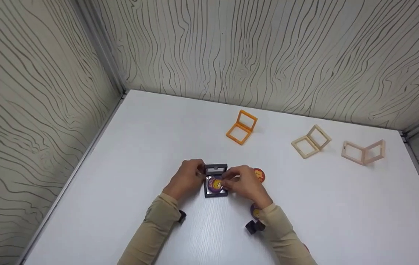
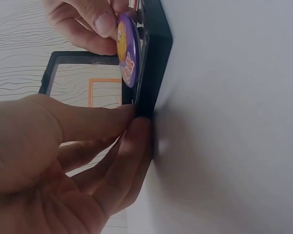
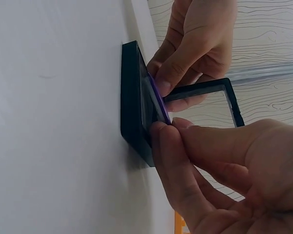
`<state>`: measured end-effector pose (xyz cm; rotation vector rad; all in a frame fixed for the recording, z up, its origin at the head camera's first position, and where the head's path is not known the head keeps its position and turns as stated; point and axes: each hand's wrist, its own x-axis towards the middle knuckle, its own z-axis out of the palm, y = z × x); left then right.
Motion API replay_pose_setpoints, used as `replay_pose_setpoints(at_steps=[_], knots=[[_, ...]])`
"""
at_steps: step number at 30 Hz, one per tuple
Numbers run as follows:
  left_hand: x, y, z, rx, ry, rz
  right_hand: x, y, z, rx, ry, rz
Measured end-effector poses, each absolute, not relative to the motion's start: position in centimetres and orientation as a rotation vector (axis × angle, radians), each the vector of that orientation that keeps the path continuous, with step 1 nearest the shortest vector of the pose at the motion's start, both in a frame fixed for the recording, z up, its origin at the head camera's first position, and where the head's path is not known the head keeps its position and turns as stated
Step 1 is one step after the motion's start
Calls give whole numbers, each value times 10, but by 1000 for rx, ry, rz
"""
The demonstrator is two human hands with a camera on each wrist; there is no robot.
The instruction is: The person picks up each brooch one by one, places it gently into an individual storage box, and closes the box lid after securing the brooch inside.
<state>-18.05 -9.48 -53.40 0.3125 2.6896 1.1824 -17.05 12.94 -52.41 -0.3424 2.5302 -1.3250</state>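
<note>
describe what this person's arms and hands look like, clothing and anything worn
The left hand and right hand are bare, with no gloves visible. The left sleeve and right sleeve are long, plain khaki-beige, reaching about the wrists. A small, dark blocky device shows beside the left cuff, another by the right, probably wrist-worn cameras.

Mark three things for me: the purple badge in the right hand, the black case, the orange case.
Purple badge (image 1: pixel 214 185): head view, on its printed face.
Black case (image 3: pixel 128 97): right wrist view, on its outer side wall.
Orange case (image 1: pixel 245 127): head view, on its hinge.
</note>
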Motion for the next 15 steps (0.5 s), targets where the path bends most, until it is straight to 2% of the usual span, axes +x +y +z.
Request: replay_pose_setpoints(at_steps=[15], knots=[[-181,-94,-535,320,2704,1161,-171,134,-521,-349,2500,-1336]])
